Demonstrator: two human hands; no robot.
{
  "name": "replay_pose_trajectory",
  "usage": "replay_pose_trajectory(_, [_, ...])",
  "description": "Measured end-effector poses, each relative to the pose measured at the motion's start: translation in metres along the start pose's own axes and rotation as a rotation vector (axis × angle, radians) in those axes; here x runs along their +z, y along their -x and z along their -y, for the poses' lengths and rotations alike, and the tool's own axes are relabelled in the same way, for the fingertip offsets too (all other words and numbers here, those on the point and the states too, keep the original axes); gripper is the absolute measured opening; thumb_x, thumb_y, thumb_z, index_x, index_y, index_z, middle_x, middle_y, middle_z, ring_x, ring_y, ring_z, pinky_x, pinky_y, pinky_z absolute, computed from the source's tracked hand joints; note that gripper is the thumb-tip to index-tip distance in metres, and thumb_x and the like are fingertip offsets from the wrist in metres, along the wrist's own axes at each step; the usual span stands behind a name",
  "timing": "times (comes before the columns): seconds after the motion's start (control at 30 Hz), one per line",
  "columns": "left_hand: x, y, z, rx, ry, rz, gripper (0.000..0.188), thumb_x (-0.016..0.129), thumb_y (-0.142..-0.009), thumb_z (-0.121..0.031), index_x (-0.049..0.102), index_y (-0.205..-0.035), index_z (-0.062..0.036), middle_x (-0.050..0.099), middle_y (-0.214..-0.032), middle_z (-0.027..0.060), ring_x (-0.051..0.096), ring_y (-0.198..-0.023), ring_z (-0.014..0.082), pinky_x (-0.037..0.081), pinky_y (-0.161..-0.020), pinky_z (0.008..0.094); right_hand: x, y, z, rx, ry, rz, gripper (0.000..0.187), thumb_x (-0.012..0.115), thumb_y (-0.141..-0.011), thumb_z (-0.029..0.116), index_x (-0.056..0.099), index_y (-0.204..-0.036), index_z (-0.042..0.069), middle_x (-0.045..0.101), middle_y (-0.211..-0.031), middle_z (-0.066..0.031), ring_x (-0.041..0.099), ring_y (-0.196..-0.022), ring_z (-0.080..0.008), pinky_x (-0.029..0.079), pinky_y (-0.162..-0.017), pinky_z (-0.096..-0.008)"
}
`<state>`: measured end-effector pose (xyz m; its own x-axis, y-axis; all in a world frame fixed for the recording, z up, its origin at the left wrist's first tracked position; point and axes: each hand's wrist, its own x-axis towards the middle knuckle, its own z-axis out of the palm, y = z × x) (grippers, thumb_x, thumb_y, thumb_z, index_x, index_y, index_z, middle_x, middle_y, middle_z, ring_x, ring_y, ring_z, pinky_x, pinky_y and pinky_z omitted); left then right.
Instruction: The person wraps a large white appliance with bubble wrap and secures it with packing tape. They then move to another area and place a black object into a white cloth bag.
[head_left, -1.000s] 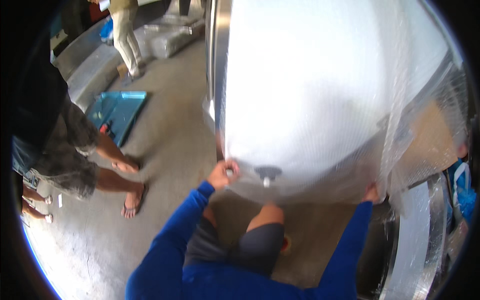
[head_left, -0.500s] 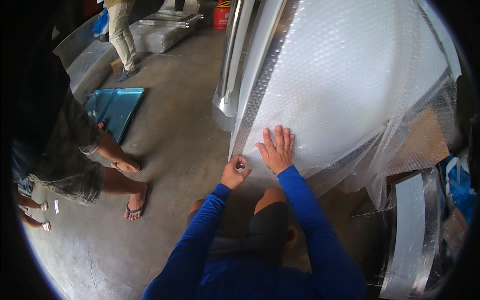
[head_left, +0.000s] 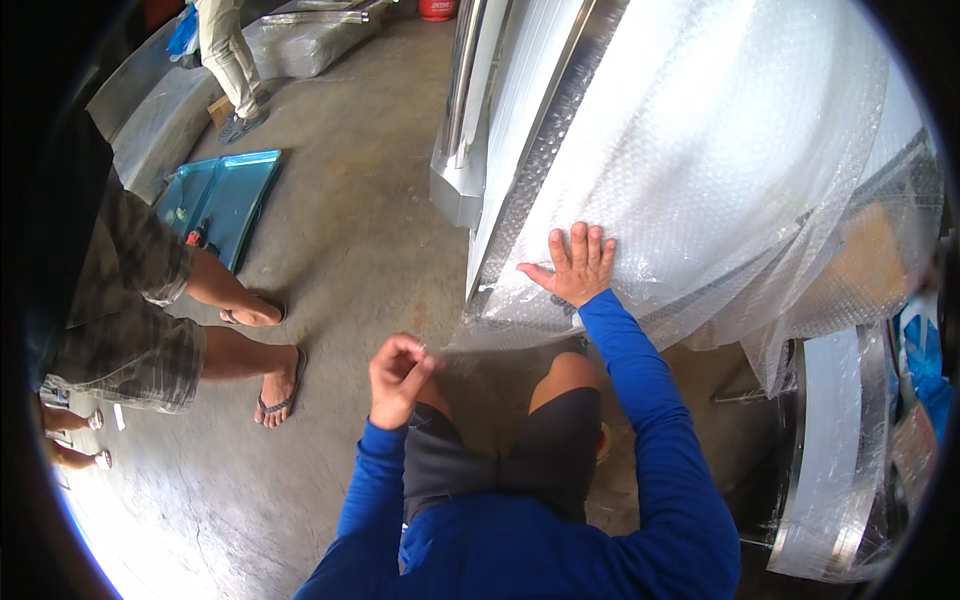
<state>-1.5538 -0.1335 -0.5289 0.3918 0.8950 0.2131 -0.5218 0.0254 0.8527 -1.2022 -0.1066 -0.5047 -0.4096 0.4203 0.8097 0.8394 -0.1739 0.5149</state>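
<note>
A large upright white panel is covered by clear bubble wrap (head_left: 700, 180). My right hand (head_left: 580, 270) lies flat on the wrap near its lower left part, fingers spread and holding nothing. Left of the wrap's lower corner, my left hand (head_left: 400, 380) is raised above the floor with thumb and forefinger pinched together. A thin, clear edge of the wrap runs up close to those fingertips, which are slightly blurred. Whether they grip that edge or another small thing, I cannot tell.
A shiny metal post (head_left: 460, 180) stands beside the panel. At left are a person in sandals (head_left: 275, 390) and a teal tray (head_left: 235, 200) with a red-and-black tool. Another person's legs (head_left: 230, 60) are farther back. A curved, plastic-wrapped panel (head_left: 825, 450) lies at right.
My left hand has moved away from the wrap's lower left edge, toward me and left, still pinched. My right hand stays flat on the wrap. The view has shifted slightly.
</note>
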Motion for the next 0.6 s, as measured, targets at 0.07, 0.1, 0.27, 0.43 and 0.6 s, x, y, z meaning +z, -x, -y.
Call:
replay_pose_trajectory(0.07, [0.008, 0.003, -0.024, 0.005, 0.079, 0.053, 0.017, 0.064, -0.089, 0.007, 0.054, -0.099, -0.0034, 0.055, -0.091, 0.0051, 0.060, -0.082, 0.0148, 0.057, -0.082, 0.0365, 0.001, 0.002, -0.001, 0.006, -0.006, 0.012, 0.104, 0.050, -0.084, 0.078, 0.013, -0.161, 0.020, 0.006, -0.167, -0.0165, 0.002, -0.154, -0.0365, -0.004, -0.123, -0.0542])
replay_pose_trajectory(0.1, [0.014, -0.004, -0.028, 0.024, 0.081, 0.089, 0.018, 0.064, -0.088, 0.007, 0.054, -0.099, -0.0037, 0.054, -0.091, 0.0051, 0.060, -0.082, 0.0148, 0.057, -0.081, 0.0367, 0.000, 0.006, -0.002, 0.007, -0.008, 0.022, 0.103, 0.050, -0.084, 0.079, 0.013, -0.161, 0.021, 0.006, -0.167, -0.0168, 0.002, -0.154, -0.0371, -0.003, -0.123, -0.0545])
replay_pose_trajectory(0.27, [0.052, -0.065, -0.029, 0.194, 0.078, 0.163, 0.024, 0.066, -0.086, 0.010, 0.052, -0.098, -0.0058, 0.051, -0.090, 0.0040, 0.058, -0.080, 0.0133, 0.057, -0.075, 0.0353, -0.004, 0.003, -0.001, -0.072, 0.061, 0.063, 0.093, 0.043, -0.085, 0.081, 0.013, -0.160, 0.035, -0.001, -0.167, -0.0188, 0.000, -0.153, -0.0429, -0.005, -0.121, -0.0572])
replay_pose_trajectory(0.43, [0.105, -0.130, -0.054, 0.443, 0.108, 0.153, 0.035, 0.072, -0.080, 0.016, 0.052, -0.099, -0.0056, 0.054, -0.092, 0.0017, 0.056, -0.080, 0.0080, 0.053, -0.076, 0.0252, -0.012, -0.003, 0.000, -0.040, 0.113, 0.108, 0.092, 0.039, -0.086, 0.082, 0.010, -0.160, 0.037, -0.004, -0.168, -0.0135, -0.005, -0.152, -0.0436, -0.007, -0.120, -0.0594])
replay_pose_trajectory(0.6, [0.143, -0.165, -0.064, 0.498, 0.173, 0.151, 0.041, 0.072, -0.078, 0.018, 0.051, -0.103, -0.0059, 0.055, -0.093, 0.0020, 0.060, -0.084, 0.0082, 0.054, -0.077, 0.0236, -0.014, 0.002, 0.005, -0.027, 0.129, 0.139, 0.091, 0.037, -0.087, 0.081, 0.008, -0.160, 0.037, -0.003, -0.168, -0.0133, -0.005, -0.152, -0.0442, -0.007, -0.120, -0.0607])
